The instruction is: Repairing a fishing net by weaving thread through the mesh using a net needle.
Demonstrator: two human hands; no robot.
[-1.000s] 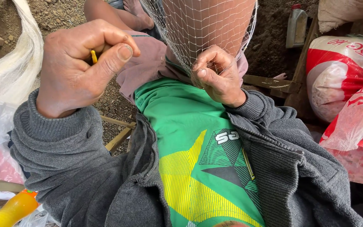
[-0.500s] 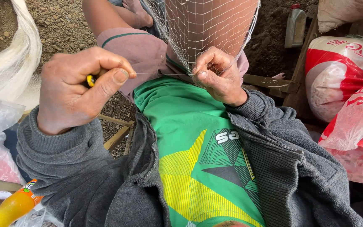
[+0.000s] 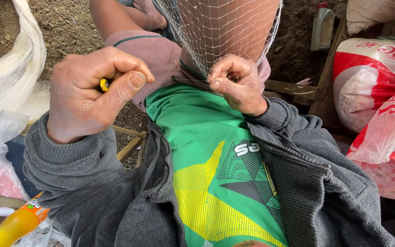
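Netting (image 3: 227, 32) of fine pale mesh hangs stretched over the person's raised knee, its lower edge drawn down to the right hand (image 3: 236, 84). That hand's fingers (image 3: 216, 83) are pinched tight on the mesh edge, thumb against forefinger, just above the green shirt (image 3: 193, 123). A thin thread runs level from the pinch toward the left hand (image 3: 90, 91), which is curled closed around a small yellow tool (image 3: 103, 85); only its tip shows between thumb and forefinger. Both wrists wear grey jacket sleeves (image 3: 69, 160). Beyond the left hand lies a white fibre bundle (image 3: 19, 68) on gravel ground. An orange bottle (image 3: 12, 224) sits low left. Red-and-white sacks (image 3: 371, 77) stand right, a grey bottle (image 3: 322, 27) behind them.
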